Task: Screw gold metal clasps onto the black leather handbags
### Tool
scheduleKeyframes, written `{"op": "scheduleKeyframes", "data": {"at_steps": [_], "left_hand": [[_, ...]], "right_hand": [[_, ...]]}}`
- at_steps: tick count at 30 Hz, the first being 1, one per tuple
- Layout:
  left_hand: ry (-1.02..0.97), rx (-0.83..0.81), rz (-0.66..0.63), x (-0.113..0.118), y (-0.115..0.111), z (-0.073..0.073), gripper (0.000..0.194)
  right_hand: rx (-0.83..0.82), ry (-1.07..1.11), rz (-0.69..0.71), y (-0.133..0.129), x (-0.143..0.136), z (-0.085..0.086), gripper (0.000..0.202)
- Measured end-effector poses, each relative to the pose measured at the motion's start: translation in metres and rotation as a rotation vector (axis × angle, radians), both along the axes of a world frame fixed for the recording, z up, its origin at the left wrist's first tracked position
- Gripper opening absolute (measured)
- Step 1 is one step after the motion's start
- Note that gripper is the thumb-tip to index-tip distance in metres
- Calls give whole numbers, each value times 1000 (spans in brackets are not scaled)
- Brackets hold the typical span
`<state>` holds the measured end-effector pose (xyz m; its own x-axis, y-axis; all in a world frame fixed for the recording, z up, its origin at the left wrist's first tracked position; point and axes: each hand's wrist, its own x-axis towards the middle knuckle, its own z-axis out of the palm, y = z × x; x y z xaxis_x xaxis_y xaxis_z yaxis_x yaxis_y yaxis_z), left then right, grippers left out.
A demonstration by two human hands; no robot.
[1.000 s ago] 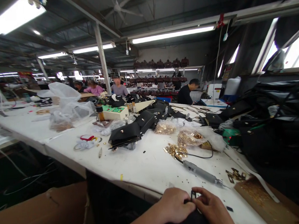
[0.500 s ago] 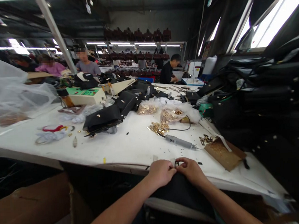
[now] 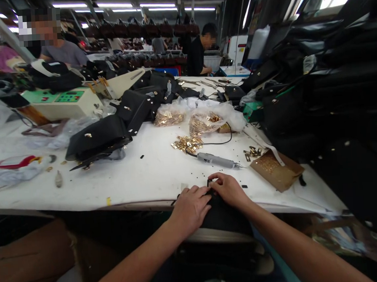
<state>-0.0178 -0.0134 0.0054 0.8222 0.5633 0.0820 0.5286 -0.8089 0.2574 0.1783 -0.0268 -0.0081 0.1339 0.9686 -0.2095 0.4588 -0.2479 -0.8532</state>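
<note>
A black bag (image 3: 227, 217) rests at the table's front edge, partly in my lap. My left hand (image 3: 190, 208) lies on its upper left side with the fingers spread. My right hand (image 3: 227, 189) pinches a small dark metal fitting (image 3: 209, 183) at the bag's top edge. Beyond my hands lies a grey electric screwdriver (image 3: 217, 160) with its tip to the right. Behind it is a pile of gold metal pieces (image 3: 187, 144). To the right, a cardboard tray (image 3: 266, 175) holds tiny bits, with some dark-and-gold frames (image 3: 251, 153) beside it.
Clear bags of gold parts (image 3: 203, 123) lie beyond the pile. Black bags (image 3: 98, 135) stand at the left, near a green-topped machine (image 3: 63, 101). A tall stack of black bags (image 3: 341, 107) fills the right side. Several people are in the background.
The view has tilted down and shifted. My left hand has loosened from a pinch beside the fitting and now lies flatter on the bag. My right hand stays at the fitting.
</note>
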Motion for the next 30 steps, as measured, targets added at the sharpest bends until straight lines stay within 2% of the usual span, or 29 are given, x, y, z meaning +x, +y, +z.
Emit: {"op": "scheduleKeyframes", "data": {"at_steps": [4, 10, 20, 27, 30], "left_hand": [[19, -2, -9, 2, 1, 1, 25], [12, -21, -7, 3, 2, 3, 27], [46, -20, -24, 7, 4, 4, 26], [55, 35, -11, 9, 7, -7, 36], [74, 45, -19, 11, 9, -7, 37]], "right_hand": [[30, -64, -2, 1, -1, 0, 25], [155, -309, 46, 11, 6, -7, 16], [110, -310, 76, 18, 9, -11, 14], [185, -255, 48, 14, 8, -1, 20], [258, -247, -10, 10, 25, 11, 19]]}}
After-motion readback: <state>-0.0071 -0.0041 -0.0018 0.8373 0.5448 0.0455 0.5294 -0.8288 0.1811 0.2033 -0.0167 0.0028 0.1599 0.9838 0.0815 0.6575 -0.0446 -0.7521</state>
